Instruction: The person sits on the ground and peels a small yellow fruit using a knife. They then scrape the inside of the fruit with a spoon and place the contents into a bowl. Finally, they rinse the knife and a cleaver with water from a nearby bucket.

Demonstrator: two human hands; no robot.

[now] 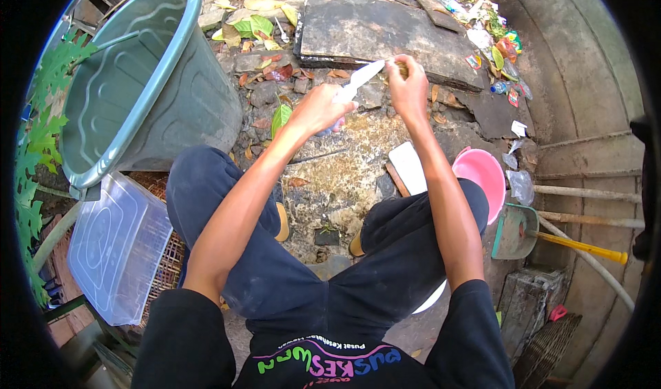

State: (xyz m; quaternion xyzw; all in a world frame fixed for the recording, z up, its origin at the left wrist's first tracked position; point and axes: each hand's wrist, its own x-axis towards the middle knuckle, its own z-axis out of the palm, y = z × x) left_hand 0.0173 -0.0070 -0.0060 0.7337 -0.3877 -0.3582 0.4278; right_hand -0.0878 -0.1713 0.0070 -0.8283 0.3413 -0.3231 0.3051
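My left hand grips a pale, pointed, blade-like thing whose tip points up and to the right. Glare hides its detail, so its material is unclear. Below the palm shows a small bluish and pink patch that I cannot make out. At the tip, my right hand has its fingers closed around a small brownish-yellow thing, mostly hidden by them. Both hands are held out above stained paving, beyond my knees. Under my right forearm lies a flat white slab with a brown edge.
A large green plastic tub stands at left, above a clear plastic box. A dark stone slab lies ahead, with litter beside it. To the right are a pink bucket, a green dustpan and a wall.
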